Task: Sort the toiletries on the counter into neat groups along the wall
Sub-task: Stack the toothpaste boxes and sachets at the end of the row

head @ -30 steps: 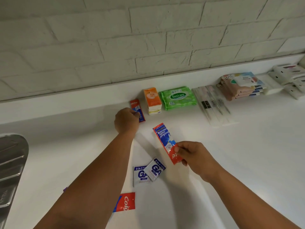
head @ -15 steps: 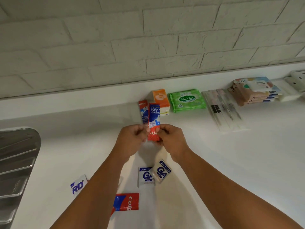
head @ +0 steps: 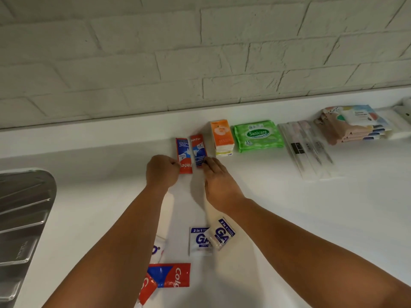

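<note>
Head view: two Colgate sachets lie side by side near the wall, just left of the orange tissue pack [head: 222,137]. The left hand [head: 163,172], fingers curled, meets the left sachet [head: 184,155] at its lower edge. The right hand [head: 219,176] sets straight fingertips on the right sachet [head: 199,150]. The sachets are best nudged until parallel, with lower ends level. Whether the left fingers pinch the sachet is hidden. A white sachet [head: 158,250] is half covered by the left forearm.

We see the left sachet [head: 183,152] and right sachet [head: 198,150], red-and-blue toothpaste, lying flat side by side, head to tail, near the worktop's [head: 289,207] back edge.
</note>
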Demonstrator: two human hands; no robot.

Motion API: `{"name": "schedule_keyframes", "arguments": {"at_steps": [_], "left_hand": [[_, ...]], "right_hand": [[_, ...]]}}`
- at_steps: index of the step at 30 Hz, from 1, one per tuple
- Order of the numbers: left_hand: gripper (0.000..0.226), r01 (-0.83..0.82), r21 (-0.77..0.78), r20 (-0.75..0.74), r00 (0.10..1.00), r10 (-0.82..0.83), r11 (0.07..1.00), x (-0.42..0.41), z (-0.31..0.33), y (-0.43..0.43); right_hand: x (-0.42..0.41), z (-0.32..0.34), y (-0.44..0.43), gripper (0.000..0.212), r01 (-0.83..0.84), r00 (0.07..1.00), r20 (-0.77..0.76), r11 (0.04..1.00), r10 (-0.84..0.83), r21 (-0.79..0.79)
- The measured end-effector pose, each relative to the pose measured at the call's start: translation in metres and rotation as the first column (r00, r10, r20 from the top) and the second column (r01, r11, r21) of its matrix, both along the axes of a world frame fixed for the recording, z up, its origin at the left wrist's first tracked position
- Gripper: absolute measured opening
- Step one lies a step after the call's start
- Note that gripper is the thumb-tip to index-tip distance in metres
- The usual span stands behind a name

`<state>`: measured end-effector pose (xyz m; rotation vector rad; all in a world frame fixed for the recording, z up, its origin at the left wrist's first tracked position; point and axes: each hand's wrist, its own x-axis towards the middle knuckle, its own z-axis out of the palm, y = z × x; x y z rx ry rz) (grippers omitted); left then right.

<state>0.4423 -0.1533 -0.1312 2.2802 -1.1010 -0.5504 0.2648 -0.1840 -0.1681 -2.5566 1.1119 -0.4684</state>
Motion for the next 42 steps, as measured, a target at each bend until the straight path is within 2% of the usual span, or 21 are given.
{"name": "schedule_keyframes", "arguments": {"at_steps": [4,9,17,26,31,35,38,42], "left_hand": [[0.026,-0.013,0.032,0.086,0.996,0.011,0.999,0.001,-0.005,-0.012],[0.031,-0.023,0.026,0.103,0.994,0.02,0.999,0.0,-0.006,-0.02],[0.031,-0.031,0.022,0.168,0.985,0.027,0.999,-0.005,-0.006,-0.021],[0.034,-0.004,-0.057,0.148,0.989,0.012,0.998,-0.006,0.003,-0.005],[0.025,0.092,-0.094,0.125,0.989,-0.08,0.991,-0.002,0.026,0.035],[0.011,0.139,-0.167,0.029,0.99,-0.136,0.976,-0.003,0.037,0.089],[0.01,0.194,-0.15,0.025,0.981,-0.192,0.97,-0.002,0.041,0.13],[0.012,0.291,-0.076,0.023,0.957,-0.29,0.954,0.004,0.039,0.177]], "right_hand": [[0.0,-0.007,0.001,0.053,-0.005,0.999,-0.036,0.999,0.004,-0.034],[0.0,-0.008,0.001,0.047,0.006,1.0,-0.013,0.998,-0.007,-0.063],[0.001,-0.009,-0.001,0.049,-0.011,0.998,-0.061,0.998,0.008,-0.056],[0.002,0.002,0.007,0.051,0.017,1.0,-0.015,1.0,-0.017,-0.013],[0.004,0.02,0.039,0.038,0.004,0.996,0.086,1.0,-0.003,-0.014],[0.008,0.034,0.077,0.033,-0.031,0.988,0.155,0.998,0.023,0.052],[0.009,0.043,0.106,0.031,-0.053,0.991,0.132,0.992,0.038,0.116],[0.009,0.052,0.145,0.029,-0.088,0.996,0.025,0.979,0.085,0.182]]}}
